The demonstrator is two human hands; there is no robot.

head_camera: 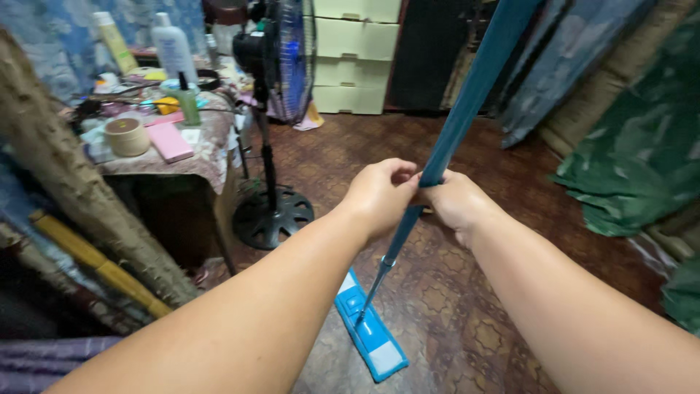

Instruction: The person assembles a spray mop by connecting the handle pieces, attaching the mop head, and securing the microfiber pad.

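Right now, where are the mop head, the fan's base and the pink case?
mop head (370, 337), head view, on its blue top face.
fan's base (271, 217), head view, on the dark round foot.
pink case (170, 141), head view, on its flat top.

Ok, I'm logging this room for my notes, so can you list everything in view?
mop: one, flat blue and white head on the floor, teal handle rising to upper right
standing fan: one, black, left of centre on the floor
side table: one, patterned cloth cover, left
bottles: several, white, yellow and green, on the table
round tub: one, beige, table front
pink flat case: one, beside the tub
drawer unit: one, cream, back wall
floor: brown, patterned
left hand: gripping the mop handle
right hand: gripping the handle beside it
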